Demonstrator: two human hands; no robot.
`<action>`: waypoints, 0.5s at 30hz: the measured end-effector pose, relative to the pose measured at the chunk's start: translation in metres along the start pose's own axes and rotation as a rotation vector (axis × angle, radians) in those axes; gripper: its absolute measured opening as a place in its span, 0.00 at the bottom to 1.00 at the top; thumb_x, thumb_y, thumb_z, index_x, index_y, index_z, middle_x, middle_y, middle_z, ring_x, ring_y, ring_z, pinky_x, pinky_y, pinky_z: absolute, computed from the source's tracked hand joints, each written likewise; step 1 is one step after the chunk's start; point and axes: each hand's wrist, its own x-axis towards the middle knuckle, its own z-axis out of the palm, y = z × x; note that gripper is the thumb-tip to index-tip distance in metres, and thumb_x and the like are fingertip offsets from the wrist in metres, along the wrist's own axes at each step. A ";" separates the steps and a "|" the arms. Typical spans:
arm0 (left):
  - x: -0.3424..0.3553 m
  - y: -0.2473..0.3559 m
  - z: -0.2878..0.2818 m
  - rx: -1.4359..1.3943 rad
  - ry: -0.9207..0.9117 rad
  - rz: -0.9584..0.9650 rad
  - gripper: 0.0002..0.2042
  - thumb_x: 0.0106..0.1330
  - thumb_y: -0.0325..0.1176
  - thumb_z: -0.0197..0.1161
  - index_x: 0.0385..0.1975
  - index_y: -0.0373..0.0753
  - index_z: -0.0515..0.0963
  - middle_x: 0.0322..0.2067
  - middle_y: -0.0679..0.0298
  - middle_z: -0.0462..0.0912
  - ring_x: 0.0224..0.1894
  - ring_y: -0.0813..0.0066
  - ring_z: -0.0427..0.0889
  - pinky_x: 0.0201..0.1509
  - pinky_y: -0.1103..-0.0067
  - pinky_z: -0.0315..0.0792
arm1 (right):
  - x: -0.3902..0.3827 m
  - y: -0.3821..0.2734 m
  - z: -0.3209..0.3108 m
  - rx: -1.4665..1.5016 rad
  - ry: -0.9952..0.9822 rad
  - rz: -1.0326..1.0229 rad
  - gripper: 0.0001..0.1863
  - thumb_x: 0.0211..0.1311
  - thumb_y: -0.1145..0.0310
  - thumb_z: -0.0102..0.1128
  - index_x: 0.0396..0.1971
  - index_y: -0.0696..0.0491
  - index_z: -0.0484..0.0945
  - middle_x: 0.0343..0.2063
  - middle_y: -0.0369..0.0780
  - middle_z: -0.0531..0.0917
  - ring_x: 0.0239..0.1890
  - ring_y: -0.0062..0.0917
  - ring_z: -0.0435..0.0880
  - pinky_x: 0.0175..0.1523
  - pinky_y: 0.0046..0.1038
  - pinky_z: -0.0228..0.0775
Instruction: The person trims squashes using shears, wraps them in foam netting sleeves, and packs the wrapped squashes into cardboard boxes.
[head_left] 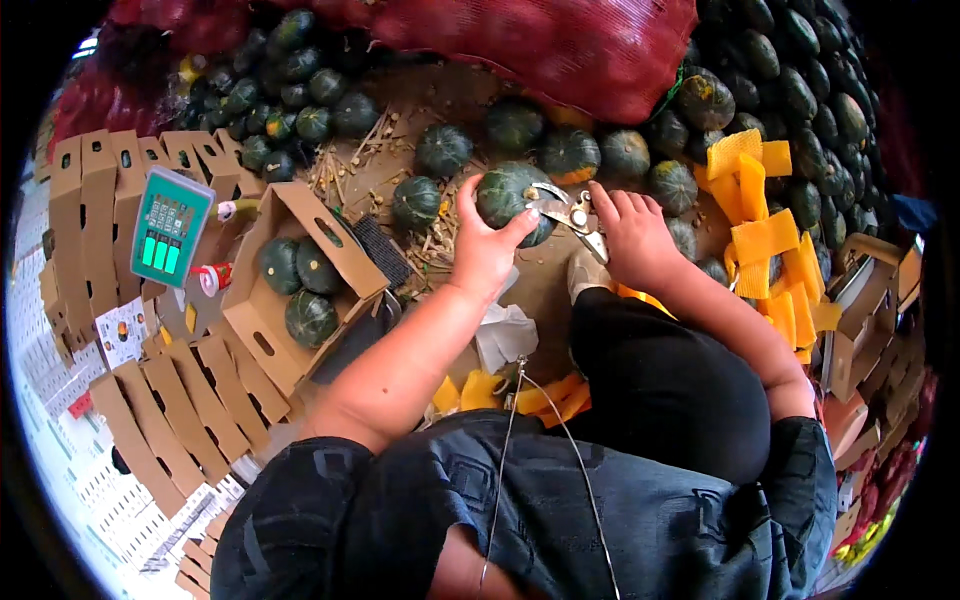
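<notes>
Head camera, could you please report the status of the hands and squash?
Left hand gripping green squash. Right hand on clippers, blades overlapping squash. No obstruction visible between them.

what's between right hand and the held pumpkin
Metal shears, in the head view: held in the right hand, they overlap the pumpkin that the left hand grips.

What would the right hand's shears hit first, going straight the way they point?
Probably the green pumpkin in the left hand: the shears overlap it in this view, though whether they touch is unclear.
</notes>
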 end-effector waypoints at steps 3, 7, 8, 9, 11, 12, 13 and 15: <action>-0.006 0.002 -0.002 0.123 0.114 0.082 0.36 0.48 0.29 0.68 0.55 0.40 0.51 0.46 0.58 0.66 0.47 0.71 0.68 0.52 0.77 0.65 | 0.003 -0.007 0.001 -0.028 0.020 -0.021 0.35 0.41 0.72 0.54 0.55 0.58 0.58 0.38 0.45 0.73 0.44 0.37 0.72 0.53 0.36 0.59; -0.014 0.015 -0.007 0.110 0.070 0.073 0.36 0.48 0.28 0.67 0.55 0.40 0.51 0.45 0.58 0.66 0.47 0.71 0.68 0.51 0.76 0.66 | 0.011 -0.005 -0.006 0.027 0.079 -0.136 0.28 0.46 0.72 0.50 0.52 0.60 0.61 0.35 0.46 0.73 0.41 0.39 0.73 0.49 0.36 0.63; -0.016 0.021 -0.007 0.125 0.061 0.081 0.36 0.48 0.28 0.67 0.55 0.40 0.51 0.45 0.58 0.66 0.47 0.71 0.68 0.51 0.76 0.66 | 0.012 -0.007 -0.012 0.041 -0.038 -0.087 0.32 0.39 0.75 0.53 0.51 0.60 0.61 0.42 0.48 0.72 0.45 0.41 0.71 0.51 0.37 0.62; -0.017 0.025 -0.008 0.138 0.053 0.094 0.35 0.49 0.27 0.66 0.55 0.40 0.51 0.45 0.58 0.66 0.46 0.71 0.68 0.51 0.76 0.66 | 0.016 -0.005 -0.013 0.073 0.001 -0.131 0.30 0.40 0.74 0.54 0.49 0.59 0.62 0.38 0.49 0.74 0.42 0.42 0.73 0.48 0.38 0.64; -0.013 0.023 -0.012 0.073 0.081 0.083 0.35 0.49 0.27 0.66 0.55 0.40 0.51 0.45 0.58 0.66 0.46 0.71 0.69 0.51 0.76 0.66 | 0.022 -0.006 -0.012 0.105 0.040 -0.187 0.28 0.40 0.74 0.54 0.47 0.58 0.63 0.35 0.50 0.75 0.39 0.43 0.74 0.45 0.38 0.66; -0.013 0.023 -0.016 0.009 0.110 0.071 0.35 0.49 0.26 0.65 0.54 0.40 0.51 0.45 0.58 0.66 0.46 0.71 0.69 0.50 0.76 0.67 | 0.025 -0.010 -0.010 0.185 -0.107 -0.060 0.26 0.41 0.73 0.55 0.45 0.56 0.63 0.31 0.51 0.76 0.36 0.45 0.75 0.41 0.40 0.66; -0.016 0.027 -0.016 -0.047 0.149 0.038 0.35 0.49 0.26 0.65 0.55 0.41 0.51 0.44 0.58 0.67 0.45 0.71 0.69 0.49 0.76 0.68 | 0.030 -0.014 -0.006 0.260 -0.257 0.065 0.23 0.42 0.72 0.55 0.43 0.55 0.62 0.27 0.52 0.76 0.33 0.46 0.75 0.38 0.41 0.67; -0.018 0.025 -0.027 0.024 0.112 0.097 0.36 0.46 0.26 0.65 0.55 0.44 0.51 0.44 0.58 0.67 0.45 0.71 0.69 0.49 0.75 0.68 | 0.025 -0.014 0.010 0.368 -0.157 0.114 0.22 0.44 0.71 0.57 0.41 0.54 0.61 0.24 0.52 0.76 0.30 0.50 0.74 0.35 0.43 0.66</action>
